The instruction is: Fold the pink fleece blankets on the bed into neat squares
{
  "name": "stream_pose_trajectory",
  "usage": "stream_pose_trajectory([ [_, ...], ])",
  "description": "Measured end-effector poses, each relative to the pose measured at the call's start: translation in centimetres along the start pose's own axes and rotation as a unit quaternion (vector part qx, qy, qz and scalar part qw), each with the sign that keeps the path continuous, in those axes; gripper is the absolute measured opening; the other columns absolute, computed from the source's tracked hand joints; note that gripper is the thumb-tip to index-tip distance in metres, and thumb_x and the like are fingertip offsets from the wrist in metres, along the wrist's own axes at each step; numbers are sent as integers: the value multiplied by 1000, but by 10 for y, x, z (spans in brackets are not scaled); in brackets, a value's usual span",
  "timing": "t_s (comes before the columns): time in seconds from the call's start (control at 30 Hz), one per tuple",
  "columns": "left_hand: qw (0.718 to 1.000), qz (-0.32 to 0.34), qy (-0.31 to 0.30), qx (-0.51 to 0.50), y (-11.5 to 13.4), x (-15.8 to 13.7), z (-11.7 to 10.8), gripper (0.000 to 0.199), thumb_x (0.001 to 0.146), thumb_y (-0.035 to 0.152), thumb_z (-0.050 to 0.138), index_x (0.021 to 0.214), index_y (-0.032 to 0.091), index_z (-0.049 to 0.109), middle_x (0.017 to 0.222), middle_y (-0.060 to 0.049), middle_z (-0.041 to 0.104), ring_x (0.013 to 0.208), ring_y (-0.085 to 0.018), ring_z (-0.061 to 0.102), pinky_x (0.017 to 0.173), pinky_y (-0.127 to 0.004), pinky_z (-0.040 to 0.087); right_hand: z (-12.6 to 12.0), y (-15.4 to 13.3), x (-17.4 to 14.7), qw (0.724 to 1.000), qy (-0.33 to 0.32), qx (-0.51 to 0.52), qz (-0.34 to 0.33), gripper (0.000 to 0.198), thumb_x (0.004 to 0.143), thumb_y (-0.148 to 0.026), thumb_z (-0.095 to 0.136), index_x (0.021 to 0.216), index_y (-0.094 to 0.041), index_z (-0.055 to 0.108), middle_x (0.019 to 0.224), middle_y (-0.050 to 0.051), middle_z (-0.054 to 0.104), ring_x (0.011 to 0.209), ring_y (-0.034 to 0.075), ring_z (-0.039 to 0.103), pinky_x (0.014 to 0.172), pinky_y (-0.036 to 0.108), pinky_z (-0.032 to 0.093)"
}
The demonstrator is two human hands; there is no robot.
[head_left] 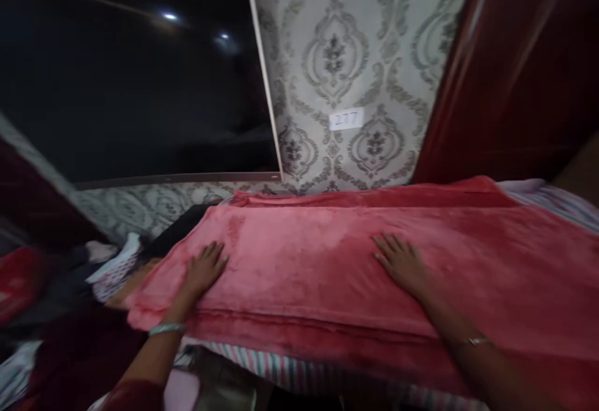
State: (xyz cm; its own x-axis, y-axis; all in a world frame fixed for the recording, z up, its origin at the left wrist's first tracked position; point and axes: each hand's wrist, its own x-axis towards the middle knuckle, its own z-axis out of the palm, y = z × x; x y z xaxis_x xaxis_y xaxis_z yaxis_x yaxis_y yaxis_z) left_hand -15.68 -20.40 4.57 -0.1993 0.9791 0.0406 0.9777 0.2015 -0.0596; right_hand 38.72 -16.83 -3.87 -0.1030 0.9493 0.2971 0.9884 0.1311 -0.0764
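A pinkish-red plush blanket (299, 261) lies folded in layers, stretching across the middle and right of the view. Flat on its left part rests my left hand (206, 269), palm down with the fingers spread. My right hand (401, 262) presses on the top layer right of centre, its fingers also apart. Neither hand grips the fabric. The front edge shows several stacked folds, and a darker patch marks the nap near the upper left corner.
Striped cloth (281, 367) hangs below the blanket's front edge. Behind stand a large black television (140, 87) and a patterned wall with a paper label (346, 118). A dark red wooden panel (515, 74) rises at right. Clothes, including a dotted white cloth (116, 270), lie at left.
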Motion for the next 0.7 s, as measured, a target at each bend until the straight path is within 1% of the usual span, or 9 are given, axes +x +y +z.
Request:
stream_pose_trajectory([
  [0.03,1000,9,5,-1,5,4,-4,62,102,40,22,158,18,35,167,-14,26,155,-33,23,119,-67,23,5,2,1,1000,5,0,-1,60,100,-47,27,154,-27,46,161,9,40,149,32,34,117,60,29],
  [0.13,1000,29,-2,-11,17,26,-12,60,102,42,27,158,24,34,168,-8,25,156,-27,19,124,-59,15,18,8,1,1000,19,1,-1,64,98,-50,24,152,-27,48,160,9,42,148,33,35,115,60,32],
  [0.2,999,40,-13,-19,23,44,-11,59,102,45,30,158,28,35,167,-5,27,156,-25,20,125,-58,13,22,10,1,1000,27,0,-7,67,97,-51,21,152,-26,49,160,9,42,148,33,36,115,60,33],
  [0.3,999,27,-21,-29,26,64,-1,60,102,47,29,158,26,35,167,-9,29,155,-30,23,122,-64,15,27,14,0,999,40,-3,-12,68,95,-52,20,151,-26,50,158,8,45,147,33,38,114,60,35],
  [0.37,999,10,-18,-32,27,71,9,62,102,48,26,159,24,32,167,-13,25,155,-33,22,120,-68,16,29,17,1,999,45,-3,-16,68,94,-53,22,150,-28,50,156,8,47,146,34,40,113,60,36],
  [0.43,999,2,-14,-33,25,75,17,64,102,49,24,161,24,28,169,-13,22,156,-33,18,120,-68,15,33,21,1,999,49,1,-23,67,93,-53,23,150,-28,51,156,8,48,145,34,41,112,60,38],
  [0.53,999,10,-24,-34,15,80,22,64,102,53,23,161,29,27,170,-8,21,157,-29,16,122,-63,14,41,27,0,998,60,9,-31,69,93,-54,23,150,-27,50,156,9,48,145,36,40,111,62,38],
  [0.6,999,7,-33,-32,1,86,20,63,102,55,25,160,30,29,170,-6,22,157,-28,17,122,-62,14,47,30,0,997,67,14,-31,70,92,-54,23,150,-27,50,157,10,46,146,37,38,111,64,37],
  [0.7,999,-34,-34,-25,-27,96,15,63,101,55,23,159,30,31,169,-8,22,156,-32,19,120,-65,15,53,33,-2,997,73,17,-30,70,92,-53,22,153,-28,46,157,8,45,147,36,37,111,63,37],
])
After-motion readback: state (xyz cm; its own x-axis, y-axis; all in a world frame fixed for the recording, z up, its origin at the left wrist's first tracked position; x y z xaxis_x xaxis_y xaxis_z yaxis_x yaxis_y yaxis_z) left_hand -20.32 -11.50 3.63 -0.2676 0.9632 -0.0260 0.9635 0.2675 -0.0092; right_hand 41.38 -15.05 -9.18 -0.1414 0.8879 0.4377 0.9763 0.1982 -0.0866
